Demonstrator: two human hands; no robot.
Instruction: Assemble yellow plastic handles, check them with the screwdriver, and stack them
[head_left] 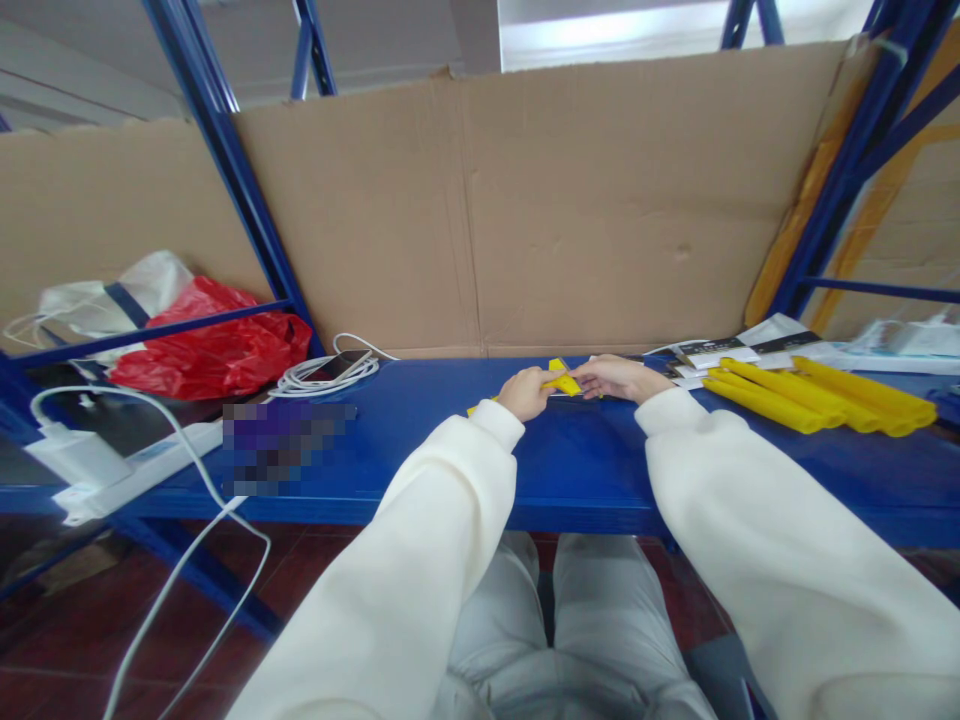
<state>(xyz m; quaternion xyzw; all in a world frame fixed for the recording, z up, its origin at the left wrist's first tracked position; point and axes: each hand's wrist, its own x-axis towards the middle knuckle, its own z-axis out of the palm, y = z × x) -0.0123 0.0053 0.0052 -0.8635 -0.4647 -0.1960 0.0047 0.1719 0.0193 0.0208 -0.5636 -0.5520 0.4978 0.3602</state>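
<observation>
My left hand (526, 393) is closed on a small yellow folded piece (562, 380) just above the blue shelf top (442, 450). From the other side my right hand (613, 378) meets the same piece, its thumb and fingertips pressed on it and the other fingers loosely curled. The piece looks thin and bent, but its kind is too small to make out. A bit of yellow also shows beside my left wrist, mostly covered by the hand and sleeve. To the right of my right hand lie several long yellow rolls (817, 395) side by side.
White and black packets (750, 345) lie behind the rolls. On the left are a coiled white cable (330, 375) over a phone, a red plastic bag (217, 340), a white power strip (150, 465) with a charger, and a blurred-out patch. Cardboard (600, 200) walls the back between blue posts.
</observation>
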